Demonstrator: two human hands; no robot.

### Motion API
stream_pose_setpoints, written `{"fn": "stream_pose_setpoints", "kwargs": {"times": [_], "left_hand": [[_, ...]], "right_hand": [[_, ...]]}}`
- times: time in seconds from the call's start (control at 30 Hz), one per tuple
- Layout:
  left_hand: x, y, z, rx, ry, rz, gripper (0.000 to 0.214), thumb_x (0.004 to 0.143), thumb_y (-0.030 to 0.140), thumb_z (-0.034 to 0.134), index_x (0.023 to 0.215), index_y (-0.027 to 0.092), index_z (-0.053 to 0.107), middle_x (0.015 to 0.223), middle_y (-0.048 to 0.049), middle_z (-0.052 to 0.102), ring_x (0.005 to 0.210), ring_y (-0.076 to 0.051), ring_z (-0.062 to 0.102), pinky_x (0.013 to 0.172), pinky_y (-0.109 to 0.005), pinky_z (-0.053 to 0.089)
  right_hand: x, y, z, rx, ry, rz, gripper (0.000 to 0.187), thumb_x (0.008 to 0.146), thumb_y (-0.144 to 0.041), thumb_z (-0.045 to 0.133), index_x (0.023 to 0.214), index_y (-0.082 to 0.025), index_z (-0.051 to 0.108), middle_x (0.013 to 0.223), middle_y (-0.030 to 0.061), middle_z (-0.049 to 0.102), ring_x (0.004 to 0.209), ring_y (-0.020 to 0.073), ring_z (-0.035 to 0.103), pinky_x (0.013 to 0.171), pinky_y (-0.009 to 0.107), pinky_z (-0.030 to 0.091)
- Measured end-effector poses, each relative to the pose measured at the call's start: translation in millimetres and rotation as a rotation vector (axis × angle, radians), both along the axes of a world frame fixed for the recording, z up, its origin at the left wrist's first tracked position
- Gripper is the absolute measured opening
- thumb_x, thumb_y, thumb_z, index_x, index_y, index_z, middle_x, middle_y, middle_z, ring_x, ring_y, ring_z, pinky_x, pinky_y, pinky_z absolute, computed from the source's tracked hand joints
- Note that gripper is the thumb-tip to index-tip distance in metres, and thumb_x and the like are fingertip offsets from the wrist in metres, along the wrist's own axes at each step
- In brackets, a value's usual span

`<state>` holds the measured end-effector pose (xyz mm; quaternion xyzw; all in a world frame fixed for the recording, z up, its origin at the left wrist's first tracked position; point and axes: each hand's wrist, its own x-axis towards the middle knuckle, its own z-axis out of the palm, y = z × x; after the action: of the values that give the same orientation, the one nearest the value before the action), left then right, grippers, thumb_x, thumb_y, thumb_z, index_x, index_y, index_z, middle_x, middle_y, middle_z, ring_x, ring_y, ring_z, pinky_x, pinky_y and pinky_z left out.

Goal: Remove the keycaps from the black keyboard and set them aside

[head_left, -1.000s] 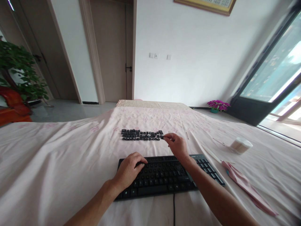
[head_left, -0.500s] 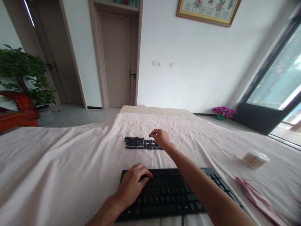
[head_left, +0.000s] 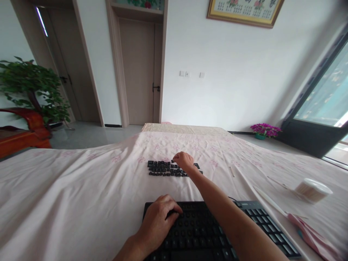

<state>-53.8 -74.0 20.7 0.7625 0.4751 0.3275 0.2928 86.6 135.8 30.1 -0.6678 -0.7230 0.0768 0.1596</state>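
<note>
A black keyboard (head_left: 261,226) with most keycaps removed lies near me on a pale pink sheet (head_left: 81,195). My left hand (head_left: 160,221) rests curled on its left part, fingers pressed on the bare key sockets. Farther out, several loose black keycaps (head_left: 160,169) sit in rows on the sheet. My right hand (head_left: 184,161) reaches over the right end of those rows, fingers curled down in a pinch; what they hold is hidden.
A round tub of cotton swabs (head_left: 312,189) stands at the right, with thin sticks (head_left: 274,180) and a pink folded cloth (head_left: 315,237) beside it. Beyond the bed are a door (head_left: 140,72), a green plant (head_left: 35,90) and a flower pot (head_left: 263,130).
My right hand has moved from the right end of the keycap rows up and left over them, then lowered onto them. The view tilted upward; my left hand stayed on the keyboard.
</note>
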Motion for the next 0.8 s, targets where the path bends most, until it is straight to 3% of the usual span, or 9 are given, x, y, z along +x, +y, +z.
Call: {"fn": "stream_pose_setpoints", "kwargs": {"times": [0.27,0.53,0.7,0.8], "left_hand": [[0,-2,0.0,0.001,0.004,0.002,0.017,0.079,0.012,0.056,0.083,0.025,0.068,0.09,0.0004,0.064,0.091,-0.017,0.057,0.083,-0.027,0.04],[0,-1,0.6,0.014,-0.001,0.001,0.018,0.078,0.013,0.056,0.084,0.025,0.068,0.09,0.0002,0.064,0.092,-0.017,0.057,0.084,-0.028,0.041],[-3,-1,1.5,0.0,-0.055,0.0,0.018,0.079,0.015,0.055,0.085,0.024,0.069,0.091,-0.0003,0.066,0.092,-0.018,0.058,0.086,-0.029,0.043],[-6,-1,2.8,-0.055,-0.158,0.007,0.017,0.08,0.018,0.054,0.087,0.022,0.069,0.092,-0.0013,0.067,0.09,-0.017,0.06,0.086,-0.028,0.044]], "right_hand": [[-2,1,-2.9,-0.025,-0.037,0.008,0.02,0.072,-0.03,0.06,0.087,-0.029,0.075,0.09,0.0058,0.072,0.09,0.0223,0.063,0.069,0.026,0.041],[-6,-4,1.3,-0.013,-0.072,0.011,0.018,0.074,-0.025,0.059,0.084,-0.022,0.075,0.09,0.0101,0.071,0.091,0.0237,0.063,0.072,0.027,0.041],[-6,-20,18.1,0.039,-0.04,0.071,0.03,0.087,-0.035,0.047,0.086,-0.019,0.073,0.093,0.0123,0.07,0.094,0.0255,0.062,0.072,0.029,0.04],[-3,-40,35.4,0.067,0.013,0.154,0.042,0.095,-0.039,0.031,0.096,-0.022,0.07,0.099,0.0076,0.069,0.094,0.0208,0.061,0.074,0.026,0.04]]}}
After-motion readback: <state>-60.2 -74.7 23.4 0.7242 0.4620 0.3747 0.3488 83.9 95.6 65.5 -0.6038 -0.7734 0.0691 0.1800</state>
